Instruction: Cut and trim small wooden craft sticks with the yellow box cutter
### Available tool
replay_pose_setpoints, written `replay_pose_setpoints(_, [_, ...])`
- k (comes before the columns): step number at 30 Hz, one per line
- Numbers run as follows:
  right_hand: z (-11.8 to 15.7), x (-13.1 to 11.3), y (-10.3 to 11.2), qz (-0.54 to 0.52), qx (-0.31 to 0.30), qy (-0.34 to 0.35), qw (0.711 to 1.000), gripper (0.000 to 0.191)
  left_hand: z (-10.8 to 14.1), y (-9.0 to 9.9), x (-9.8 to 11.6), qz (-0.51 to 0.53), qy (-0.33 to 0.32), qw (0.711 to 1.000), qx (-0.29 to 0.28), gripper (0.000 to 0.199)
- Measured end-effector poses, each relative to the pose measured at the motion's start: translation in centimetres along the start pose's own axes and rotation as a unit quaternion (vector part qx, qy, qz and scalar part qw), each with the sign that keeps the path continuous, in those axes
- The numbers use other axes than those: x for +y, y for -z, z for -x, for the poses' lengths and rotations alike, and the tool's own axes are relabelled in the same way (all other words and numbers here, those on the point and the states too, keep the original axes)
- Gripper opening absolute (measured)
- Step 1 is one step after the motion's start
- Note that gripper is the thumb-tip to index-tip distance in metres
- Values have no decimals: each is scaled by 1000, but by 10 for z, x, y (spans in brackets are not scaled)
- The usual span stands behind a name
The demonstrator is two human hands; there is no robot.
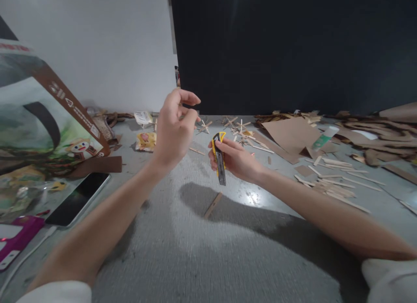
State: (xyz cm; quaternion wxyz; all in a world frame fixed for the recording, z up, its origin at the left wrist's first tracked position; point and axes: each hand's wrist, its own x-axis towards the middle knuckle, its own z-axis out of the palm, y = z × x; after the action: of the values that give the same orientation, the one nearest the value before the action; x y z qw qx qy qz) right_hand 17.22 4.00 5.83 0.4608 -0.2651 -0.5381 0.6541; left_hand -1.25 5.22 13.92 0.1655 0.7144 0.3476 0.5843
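1. Wrapped firmly by the right hand [239, 159]: a yellow-and-black cutter [220, 161], with the narrow end pointing down toward the wearer. Could swivel under load, from a hold so near the other end.
2. Cannot tell whether any blade is out; might nick skin if assumed sheathed.
3. Raised to the left of that grip: the left hand [176, 129], with fingers curled, thumb apart, nothing visible between. Liable to be cut if lowered beneath the cutter.
4. Below the grip, lying unbraced on the table [182, 259]: a wooden stick [213, 205]. Apt to skid if pressed one-handed.
5. Right of the grip: loose sticks [339, 188], easily scattered by a forearm sweep.
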Motion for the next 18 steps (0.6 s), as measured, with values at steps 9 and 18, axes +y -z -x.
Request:
replay_pose_setpoints(9, [-5,-8,5,-20,93,52,994,44,48,3,-29,-65,52,961,-265,13])
replay_pose_setpoints(18, [13,-3,27,95,168,145,971,38,102,5,-57,-46,6,817,-575,57])
